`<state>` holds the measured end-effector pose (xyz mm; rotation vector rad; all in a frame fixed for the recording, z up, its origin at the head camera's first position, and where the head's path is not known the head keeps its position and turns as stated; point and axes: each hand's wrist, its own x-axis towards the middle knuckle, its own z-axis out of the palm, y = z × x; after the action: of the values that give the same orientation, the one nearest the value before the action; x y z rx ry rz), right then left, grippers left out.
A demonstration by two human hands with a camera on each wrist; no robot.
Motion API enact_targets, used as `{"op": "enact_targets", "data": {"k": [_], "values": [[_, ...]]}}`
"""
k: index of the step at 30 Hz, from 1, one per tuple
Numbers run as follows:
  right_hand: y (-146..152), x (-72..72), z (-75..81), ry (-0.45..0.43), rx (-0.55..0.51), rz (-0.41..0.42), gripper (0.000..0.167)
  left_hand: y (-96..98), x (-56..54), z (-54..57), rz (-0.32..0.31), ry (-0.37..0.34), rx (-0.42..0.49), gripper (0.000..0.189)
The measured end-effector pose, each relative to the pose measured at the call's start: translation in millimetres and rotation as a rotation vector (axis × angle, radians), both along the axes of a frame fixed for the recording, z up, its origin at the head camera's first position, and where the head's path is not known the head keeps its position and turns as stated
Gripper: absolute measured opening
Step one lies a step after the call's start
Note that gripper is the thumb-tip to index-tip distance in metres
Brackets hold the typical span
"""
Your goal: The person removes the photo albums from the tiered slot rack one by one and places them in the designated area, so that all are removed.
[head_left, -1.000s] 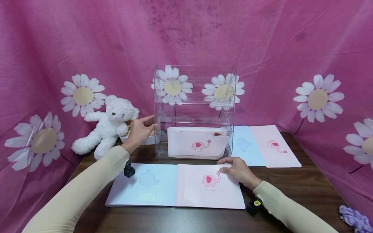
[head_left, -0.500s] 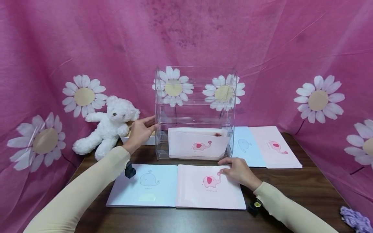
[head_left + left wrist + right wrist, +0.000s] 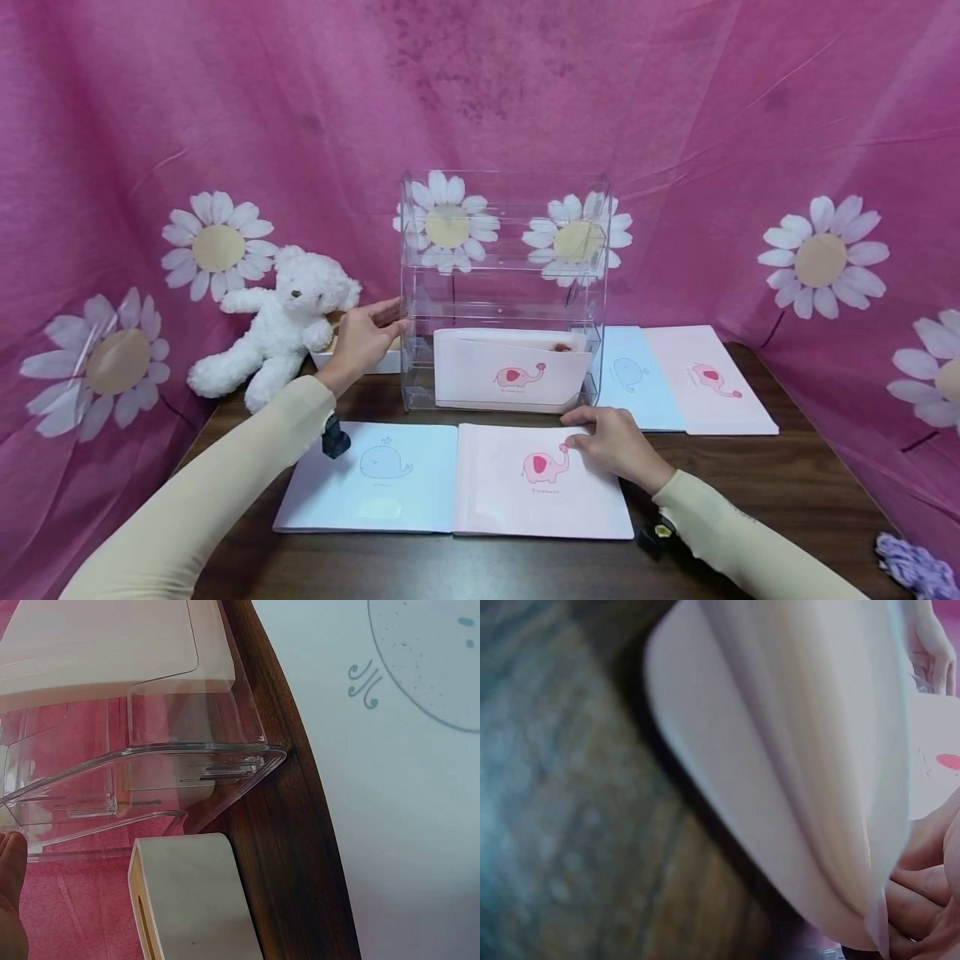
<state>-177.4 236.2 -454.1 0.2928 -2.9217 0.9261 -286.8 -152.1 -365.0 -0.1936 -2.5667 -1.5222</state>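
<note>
My left hand (image 3: 365,340) rests its fingers against the left side of a clear acrylic rack (image 3: 501,293); in the left wrist view, fingertips (image 3: 10,862) show at the rack's edge. A white booklet (image 3: 480,372) with a pink elephant stands in the rack's lowest tier. In front lies an open picture book (image 3: 365,500), with a whale on its blue left page and an elephant on its pink right page. My right hand (image 3: 611,442) pinches the pink page's far right corner, thumb on top. In the right wrist view, its fingers (image 3: 922,900) curl under the lifted pages (image 3: 832,750).
A white teddy bear (image 3: 288,321) sits at the back left, beside a small white box (image 3: 386,362). Another open book (image 3: 712,392) lies right of the rack. A purple knitted thing (image 3: 915,567) is at the right edge. Pink curtain (image 3: 480,100) surrounds the dark wooden table (image 3: 780,492).
</note>
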Motion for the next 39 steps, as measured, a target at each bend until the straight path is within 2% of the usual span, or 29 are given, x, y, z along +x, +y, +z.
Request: {"op": "enact_targets", "data": {"k": [5, 9, 12, 18, 22, 29, 35, 39], "values": [[-1.7, 2.7, -0.6, 0.075, 0.039, 0.018, 0.027, -0.2, 0.0, 0.1, -0.002, -0.008, 0.006, 0.051], [-1.9, 2.8, 2.2, 0.09, 0.052, 0.027, 0.027, -0.3, -0.7, 0.8, 0.0, 0.001, 0.004, 0.051], [0.0, 2.1, 5.4, 0.054, 0.025, 0.024, 0.026, -0.2, -1.0, 1.6, 0.004, 0.009, 0.004, 0.05], [7.0, -1.9, 11.4, -0.05, -0.096, -0.015, 0.027, -0.3, -1.2, 2.2, -0.005, 0.017, 0.013, 0.05], [9.5, -4.5, 13.6, -0.065, -0.146, -0.044, 0.027, -1.2, -1.4, 1.7, -0.004, 0.003, 0.012, 0.051], [11.4, -4.6, 19.3, -0.009, -0.262, -0.08, 0.026, -1.3, -1.1, -0.6, -0.006, -0.004, 0.022, 0.05], [12.6, -3.6, 24.8, 0.016, -0.251, -0.087, 0.024, -0.9, -0.3, -0.5, -0.005, 0.0, 0.019, 0.05], [16.7, -2.4, 34.2, 0.094, -0.321, -0.074, 0.023, -0.2, 0.0, -0.5, -0.005, 0.007, 0.014, 0.049]]}}
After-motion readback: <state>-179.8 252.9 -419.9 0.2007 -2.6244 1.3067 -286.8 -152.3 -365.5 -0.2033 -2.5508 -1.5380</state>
